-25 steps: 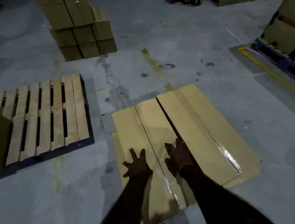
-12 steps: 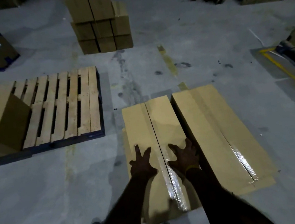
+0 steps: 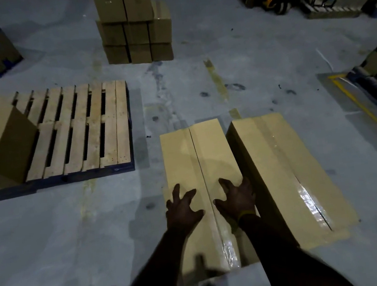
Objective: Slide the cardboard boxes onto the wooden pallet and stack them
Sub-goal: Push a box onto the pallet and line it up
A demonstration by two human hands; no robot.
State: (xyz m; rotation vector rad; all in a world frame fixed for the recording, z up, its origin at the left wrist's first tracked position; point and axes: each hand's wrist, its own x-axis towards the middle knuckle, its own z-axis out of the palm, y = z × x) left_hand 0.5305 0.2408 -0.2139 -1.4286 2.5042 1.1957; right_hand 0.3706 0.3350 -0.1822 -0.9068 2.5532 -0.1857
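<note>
Floor (image 3: pixel 53 240): concrete, w/ pallet (image 3: pixel 101 124) at upper left; one box already set on its left part. Stack of smaller boxes (image 3: pixel 134 24) seen further back, not part of this step as far as can be judged.

Change vs. a second ago: the two long boxes were lying flush side by side; now a dark gap is seen between them. Right box (image 3: pixel 288 178) is left lying angled, well apart from pallet. Left box (image 3: pixel 192 166) has been pulled clear of it and appears shifted toward the pallet side, though camera moved too, so amount can't be told. It sits on the floor, near pallet's right edge but not touching.

Meaning: box seems freed for sliding; pallet not yet reached, no stacking done for it.

Left hand (image 3: pixel 182 210) and right hand (image 3: pixel 237 199): both pressed on box top either side of the taped seam, fingers spread and bent claw-like, nothing wrapped or pinched.
</note>
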